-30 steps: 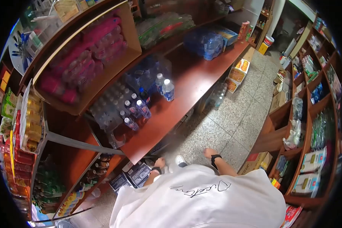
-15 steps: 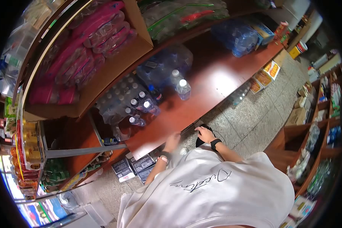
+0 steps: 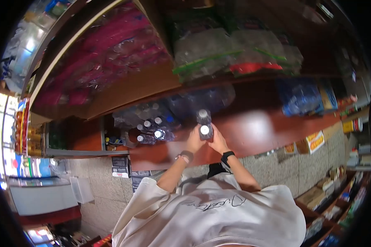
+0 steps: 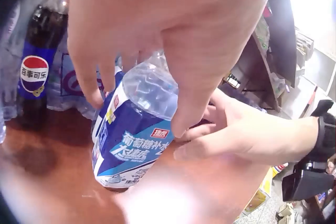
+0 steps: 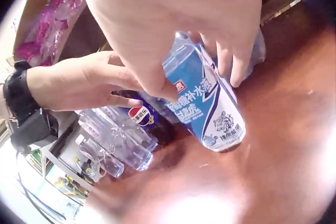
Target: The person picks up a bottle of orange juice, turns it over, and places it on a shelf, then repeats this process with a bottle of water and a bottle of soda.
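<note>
On the counter point(image 3: 251, 144), a clear drink bottle point(image 3: 205, 132) with a white cap stands upright; its blue-and-white label shows in the left wrist view. My left hand point(image 3: 195, 140) curls about its left side, thumb and fingers on either side of it in the left wrist view. From the right, my right hand point(image 3: 219, 140) grips the same bottle, its thumb against the blue label point(image 5: 197, 103) in the right wrist view. Right behind stands a second white-capped bottle point(image 3: 203, 116), partly hidden. A cola bottle point(image 4: 37, 61) with a blue cap is left of my left hand.
Several white-capped bottles point(image 3: 158, 134) stand left on the counter. Wrapped bottle packs point(image 3: 202, 98) lie behind. A cardboard box point(image 3: 140, 84) of pink-wrapped packs fills the upper left shelf. Large blue-tinted bottles point(image 3: 299, 103) sit right. Dark cartons point(image 3: 120, 166) lie on the floor.
Both hands have risen from low in front of the counter, over its edge, and taken hold of the nearer bottle. The head view has turned, and the counter now runs more level across it.
</note>
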Available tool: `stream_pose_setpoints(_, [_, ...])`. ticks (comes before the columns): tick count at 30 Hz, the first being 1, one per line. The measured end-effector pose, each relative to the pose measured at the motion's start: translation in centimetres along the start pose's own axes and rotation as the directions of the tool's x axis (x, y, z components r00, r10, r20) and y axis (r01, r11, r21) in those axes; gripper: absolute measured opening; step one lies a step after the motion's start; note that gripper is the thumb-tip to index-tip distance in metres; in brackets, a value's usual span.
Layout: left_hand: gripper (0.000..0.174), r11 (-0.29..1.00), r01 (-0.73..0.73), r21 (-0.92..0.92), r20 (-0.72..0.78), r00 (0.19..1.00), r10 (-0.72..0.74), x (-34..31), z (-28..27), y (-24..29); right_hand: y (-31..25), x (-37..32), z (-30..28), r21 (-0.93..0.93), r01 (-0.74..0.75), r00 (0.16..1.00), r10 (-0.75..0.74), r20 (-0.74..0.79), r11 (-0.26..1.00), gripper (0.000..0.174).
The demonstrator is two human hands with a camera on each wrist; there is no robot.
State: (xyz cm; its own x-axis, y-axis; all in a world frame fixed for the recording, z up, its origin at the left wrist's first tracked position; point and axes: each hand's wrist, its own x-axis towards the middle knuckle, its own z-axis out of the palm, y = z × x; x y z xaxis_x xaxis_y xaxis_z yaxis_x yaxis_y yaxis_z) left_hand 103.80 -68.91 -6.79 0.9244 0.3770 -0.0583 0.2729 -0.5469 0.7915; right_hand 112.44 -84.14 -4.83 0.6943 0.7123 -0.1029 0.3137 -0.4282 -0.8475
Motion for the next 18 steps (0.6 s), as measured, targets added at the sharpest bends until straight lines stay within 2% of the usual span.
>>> stream_pose_setpoints(2, [0.074,0.987,0.140,0.073,-0.028,0.990,-0.139,-0.2,-1.6,3.6,0.5,0.9,0.1,0.003,0.062,0.998,-0.062,0.019,0.998,0.093])
stream_pose_setpoints(3, [0.066,0.990,0.035,0.136,-0.080,0.997,-0.024,-0.4,-1.6,3.2,0.4,1.2,0.0,-0.049,0.042,0.999,-0.042,0.010,0.998,0.087])
stream_pose_setpoints(4, [0.065,0.988,0.027,0.149,-0.030,0.999,-0.023,-0.8,-2.3,3.7,0.1,1.4,-0.5,-0.069,0.003,0.998,0.001,0.059,0.998,0.082])
stream_pose_setpoints(7, [0.062,0.985,-0.035,0.167,-0.043,0.998,0.043,-3.4,-2.8,3.2,0.1,0.6,-1.1,-0.192,0.163,0.966,-0.117,0.232,0.968,0.081])
stream_pose_setpoints(10, [0.064,0.974,0.123,0.192,0.051,0.989,-0.135,-7.5,-4.3,5.0,-0.9,-0.8,-0.7,-0.233,0.299,0.901,-0.194,0.388,0.925,0.077])
stream_pose_setpoints(12, [0.067,0.963,0.213,0.167,0.056,0.973,-0.225,-11.2,-4.3,4.4,-1.9,-2.9,0.3,-0.141,0.324,0.867,-0.234,0.440,0.936,0.073])
stream_pose_setpoints(14, [0.067,0.964,0.245,0.100,0.016,0.969,-0.248,-15.5,-4.9,4.5,-3.7,-5.0,1.3,-0.150,0.311,0.808,-0.177,0.562,0.939,0.075])
stream_pose_setpoints(16, [0.065,0.969,0.245,0.027,-0.068,0.968,-0.242,-19.9,-6.7,5.6,-5.3,-7.3,3.1,-0.117,0.329,0.753,-0.186,0.632,0.937,0.076])
stream_pose_setpoints(18, [0.068,0.916,0.400,0.021,-0.079,0.914,-0.398,-24.3,-8.4,6.8,-8.4,-9.2,4.4,-0.049,0.385,0.691,-0.252,0.677,0.922,0.074])
